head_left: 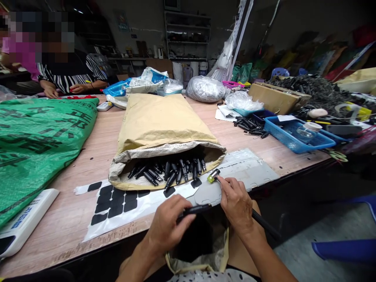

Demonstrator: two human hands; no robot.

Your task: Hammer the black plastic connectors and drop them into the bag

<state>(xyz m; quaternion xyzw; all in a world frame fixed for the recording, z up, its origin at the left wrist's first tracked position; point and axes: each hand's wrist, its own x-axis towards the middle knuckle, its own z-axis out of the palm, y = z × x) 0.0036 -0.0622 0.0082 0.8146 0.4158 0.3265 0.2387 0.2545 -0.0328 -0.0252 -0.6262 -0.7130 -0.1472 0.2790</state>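
Note:
My left hand [169, 219] is closed round a slim black tubular part [199, 209], which points right over the table's front edge. In my right hand [236, 201] is a small hammer [214, 176], its metal head tipped with yellow-green. The hammer's dark handle runs back under my wrist, and its head is above a grey board [249, 168]. Just beyond both hands lies a tan paper sack [164, 121], its mouth facing me with several black tubular parts [183, 170] inside. A second open sack [199, 266] sits in my lap below my hands, its inside dark.
A white sheet with black square stickers [116, 203] lies before the sack. At left are a green woven bag [44, 121] and a white device [28, 223]. Blue baskets [293, 137] and loose black parts [249, 125] lie right. Another person [70, 74] sits across the table.

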